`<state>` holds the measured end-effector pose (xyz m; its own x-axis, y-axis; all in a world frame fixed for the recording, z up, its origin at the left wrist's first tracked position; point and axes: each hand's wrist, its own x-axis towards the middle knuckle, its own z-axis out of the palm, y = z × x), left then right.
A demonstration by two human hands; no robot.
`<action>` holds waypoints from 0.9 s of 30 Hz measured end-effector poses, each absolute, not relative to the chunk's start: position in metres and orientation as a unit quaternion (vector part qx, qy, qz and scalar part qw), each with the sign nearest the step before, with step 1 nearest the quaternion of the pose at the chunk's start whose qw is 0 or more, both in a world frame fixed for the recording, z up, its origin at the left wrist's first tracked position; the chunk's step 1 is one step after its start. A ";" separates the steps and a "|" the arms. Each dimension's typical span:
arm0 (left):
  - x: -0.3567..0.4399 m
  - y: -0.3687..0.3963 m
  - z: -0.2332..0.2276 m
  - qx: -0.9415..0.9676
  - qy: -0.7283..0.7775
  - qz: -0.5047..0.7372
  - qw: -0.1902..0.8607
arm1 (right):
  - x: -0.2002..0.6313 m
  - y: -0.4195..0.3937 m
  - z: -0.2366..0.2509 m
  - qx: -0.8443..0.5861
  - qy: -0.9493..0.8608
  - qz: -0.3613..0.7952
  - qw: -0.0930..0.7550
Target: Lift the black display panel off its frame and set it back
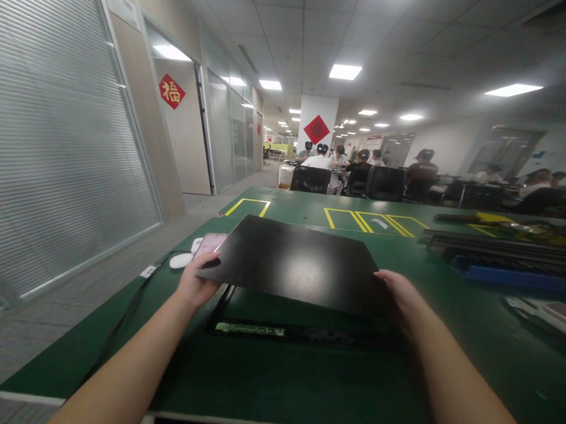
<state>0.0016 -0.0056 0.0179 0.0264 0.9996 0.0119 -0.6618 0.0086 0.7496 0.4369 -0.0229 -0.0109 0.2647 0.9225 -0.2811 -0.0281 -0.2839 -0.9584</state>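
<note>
I hold the big black panel (299, 263) up off the green table (303, 388), near its front edge, so it stays flat. My left hand (196, 282) pinches its left corner. My right hand (401, 292) grips its right edge. Both arms reach straight forward. A phone (210, 242) lies by the left edge.

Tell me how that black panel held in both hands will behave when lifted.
The black panel probably stays stiff: gripped only at its side edges by the left hand and right hand, it shows no sag. It looks thin, so likely light for its size. Its glossy face reflects the ceiling light, so it may be slippery.
</note>
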 end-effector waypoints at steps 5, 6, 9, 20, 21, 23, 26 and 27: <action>0.004 -0.007 0.022 0.318 0.283 0.638 0.642 | 0.445 -0.017 -0.017 -0.601 -0.315 0.509 0.530; 0.005 -0.007 0.022 0.323 0.285 0.637 0.639 | 0.446 -0.018 -0.017 -0.605 -0.315 0.502 0.532; 0.006 -0.007 0.020 0.338 0.288 0.635 0.632 | 0.444 -0.020 -0.014 -0.630 -0.321 0.478 0.522; 0.008 -0.007 0.012 0.374 0.316 0.623 0.610 | 0.445 -0.019 -0.015 -0.684 -0.341 0.385 0.517; 0.009 -0.007 0.011 0.381 0.316 0.621 0.608 | 0.446 -0.019 -0.015 -0.688 -0.343 0.375 0.518; 0.009 -0.006 0.009 0.391 0.322 0.618 0.601 | 0.447 -0.019 -0.016 -0.693 -0.346 0.360 0.520; 0.010 -0.005 0.006 0.404 0.332 0.612 0.593 | 0.449 -0.018 -0.019 -0.699 -0.353 0.345 0.518; 0.010 -0.004 0.006 0.408 0.335 0.610 0.590 | 0.450 -0.017 -0.020 -0.701 -0.356 0.341 0.516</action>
<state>0.0097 -0.0043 0.0059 0.0308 0.9942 0.1034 -0.4476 -0.0788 0.8908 0.4496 -0.0175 -0.0196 0.5138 0.8508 -0.1100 0.1476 -0.2139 -0.9656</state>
